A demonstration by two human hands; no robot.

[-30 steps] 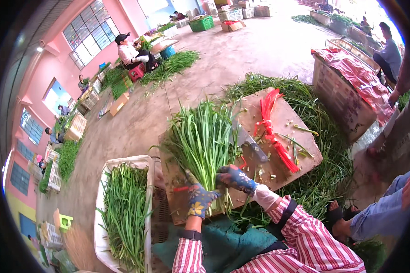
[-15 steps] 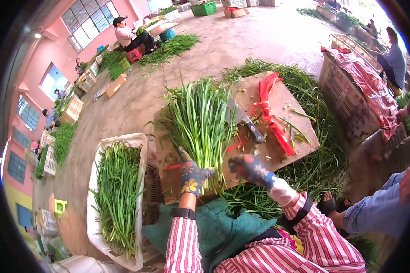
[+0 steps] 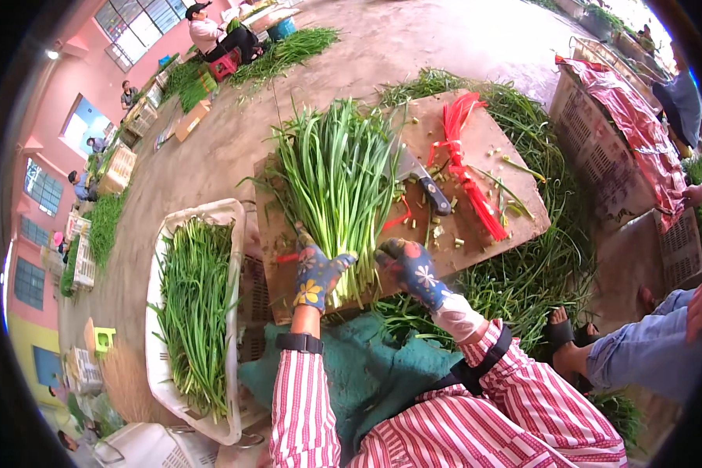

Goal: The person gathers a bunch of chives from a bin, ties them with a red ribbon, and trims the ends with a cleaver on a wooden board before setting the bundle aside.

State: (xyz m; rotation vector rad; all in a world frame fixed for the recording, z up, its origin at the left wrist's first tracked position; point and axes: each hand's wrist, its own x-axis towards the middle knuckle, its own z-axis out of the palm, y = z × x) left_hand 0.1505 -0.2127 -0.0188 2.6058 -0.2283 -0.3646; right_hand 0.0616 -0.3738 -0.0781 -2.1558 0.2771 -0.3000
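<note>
A big bunch of garlic chives [image 3: 338,179] lies on a wooden board, pale stalk ends toward me and leaves fanned away. My left hand [image 3: 317,271], in a flowered glove, holds it near the stalk ends, thumb across the front. Just right of the stalks is my gloved right hand [image 3: 412,271], its fingers curled inward; whatever they may hold is hidden. A knife [image 3: 425,183] with a dark handle rests right of the leaves, its blade partly under them. Farther right lies a bundle of red ties [image 3: 466,168], and a loose red strip [image 3: 398,217] sits beside the bunch.
The board [image 3: 515,187] carries cut stalk bits. A white crate [image 3: 154,312] of chives stands at left. Loose greens [image 3: 558,257] surround the board's right side. At right are a person's leg [image 3: 639,355] and a large crate under red sheeting [image 3: 624,117]. Other people sit farther off.
My right hand has moved left, from over the board to beside the stalk ends. My left hand stays on the bunch. The whole view has shifted slightly.
</note>
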